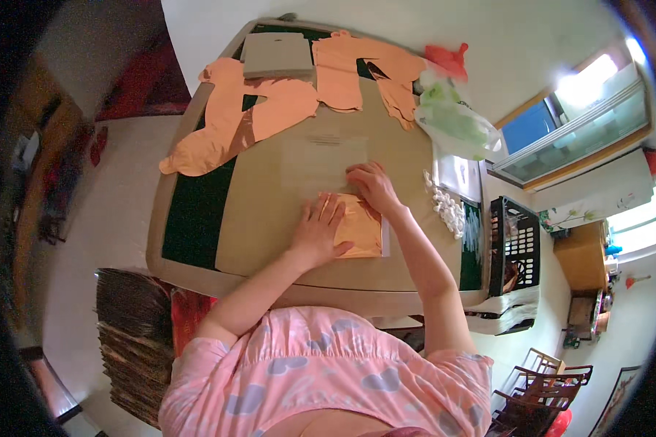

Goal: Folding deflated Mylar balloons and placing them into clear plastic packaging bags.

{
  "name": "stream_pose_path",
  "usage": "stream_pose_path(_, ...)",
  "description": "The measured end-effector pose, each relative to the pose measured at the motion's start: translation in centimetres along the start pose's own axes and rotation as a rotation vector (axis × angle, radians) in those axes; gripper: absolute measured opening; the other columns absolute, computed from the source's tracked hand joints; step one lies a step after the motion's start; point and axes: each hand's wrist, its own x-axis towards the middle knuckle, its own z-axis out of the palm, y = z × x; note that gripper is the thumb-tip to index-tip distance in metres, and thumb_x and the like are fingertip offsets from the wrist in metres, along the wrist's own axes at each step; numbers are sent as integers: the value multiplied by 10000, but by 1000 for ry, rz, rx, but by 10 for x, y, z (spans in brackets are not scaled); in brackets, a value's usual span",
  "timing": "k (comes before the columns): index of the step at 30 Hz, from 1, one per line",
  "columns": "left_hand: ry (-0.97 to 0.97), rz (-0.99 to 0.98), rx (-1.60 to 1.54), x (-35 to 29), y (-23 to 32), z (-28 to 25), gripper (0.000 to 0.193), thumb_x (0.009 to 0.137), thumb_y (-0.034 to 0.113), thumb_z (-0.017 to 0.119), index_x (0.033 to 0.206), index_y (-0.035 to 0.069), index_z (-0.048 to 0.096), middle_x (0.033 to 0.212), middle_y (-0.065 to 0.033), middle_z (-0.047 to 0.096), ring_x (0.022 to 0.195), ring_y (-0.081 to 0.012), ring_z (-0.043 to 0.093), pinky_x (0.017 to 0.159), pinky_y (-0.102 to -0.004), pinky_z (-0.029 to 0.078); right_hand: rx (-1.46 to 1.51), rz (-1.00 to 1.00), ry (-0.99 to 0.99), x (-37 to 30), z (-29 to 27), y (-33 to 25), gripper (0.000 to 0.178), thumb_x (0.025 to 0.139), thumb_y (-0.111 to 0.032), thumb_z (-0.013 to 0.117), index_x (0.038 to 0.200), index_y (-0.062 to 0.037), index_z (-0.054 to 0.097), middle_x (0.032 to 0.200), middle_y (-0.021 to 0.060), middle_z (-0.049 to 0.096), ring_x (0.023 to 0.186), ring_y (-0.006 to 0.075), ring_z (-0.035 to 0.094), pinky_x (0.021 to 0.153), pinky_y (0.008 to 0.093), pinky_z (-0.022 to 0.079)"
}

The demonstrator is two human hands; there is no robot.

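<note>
A folded rose-gold foil balloon (360, 233) lies near the front of the table, with a pale strip showing along its right edge. My left hand (320, 229) rests flat on its left side, fingers spread. At the foil's upper right, my right hand (374, 188) has its fingers curled in at the near right corner of a clear plastic bag (317, 160); the grip itself is partly hidden. This bag lies flat just beyond the foil, and printed lines show near its far end.
Flat foil letter balloons (277, 109) lie along the far side, by a stack of grey-beige sheets (278, 54). To the right are a green-and-white plastic bag (452, 120), small white pieces (448, 211) and a black crate (513, 247). Stacked bundles (135, 342) stand at lower left.
</note>
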Motion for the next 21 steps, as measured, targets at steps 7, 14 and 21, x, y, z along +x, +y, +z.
stream_pose_path(7,28,0,-52,-2,-1,2,867,820,591,552,1431,20,321,1527,-194,195,1426,-347,139,1139,-535,133,-118,680,49,-27,-26,-1,239,904,-215,544,990,-10,630,1000,200,628,976,349,593,837,423,470)
stream_pose_path(14,68,0,-25,-4,-5,0,872,823,594,547,1439,26,307,1528,-183,197,1428,-343,135,1141,-532,120,401,1041,157,-55,-20,-11,343,882,-273,651,1074,4,586,968,118,669,827,164,630,702,304,499)
stream_pose_path(21,131,4,-294,1,-12,13,803,859,538,538,1458,67,282,1531,-171,203,1422,-340,161,1136,-541,121,702,999,238,-77,-24,-50,377,826,-91,703,1139,49,547,966,116,680,835,142,636,697,260,504)
